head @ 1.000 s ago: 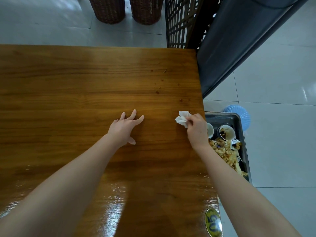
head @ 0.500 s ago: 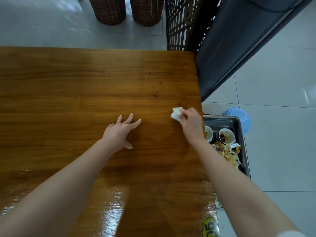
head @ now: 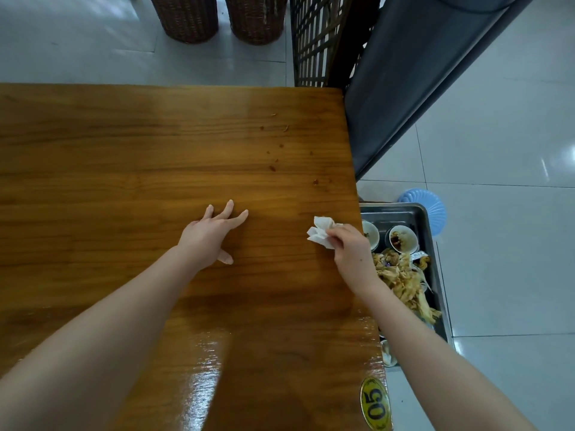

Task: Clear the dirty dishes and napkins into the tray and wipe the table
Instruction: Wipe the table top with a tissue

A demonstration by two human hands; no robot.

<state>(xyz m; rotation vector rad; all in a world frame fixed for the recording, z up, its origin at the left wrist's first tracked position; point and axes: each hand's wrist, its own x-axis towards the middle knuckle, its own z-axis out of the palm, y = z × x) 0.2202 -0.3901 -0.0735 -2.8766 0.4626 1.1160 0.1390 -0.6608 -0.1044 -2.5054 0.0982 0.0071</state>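
now the right hand (head: pixel 351 247), pinching the white napkin (head: pixel 320 233), has slid lower on the table (head: pixel 124 150) near its right edge; left hand (head: pixel 205 237) stays spread flat. tray (head: pixel 392 209) at right holds 2 bowls (head: pixel 403 239), scraps (head: pixel 401 278).

Glossy wooden table (head: pixel 124 181) bears reddish specks (head: pixel 273 168), perhaps sauce, and a 05 badge (head: pixel 375 403).

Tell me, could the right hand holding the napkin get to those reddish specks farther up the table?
Probably yes: the right hand pinches the napkin, and only open table lies between it and the specks.
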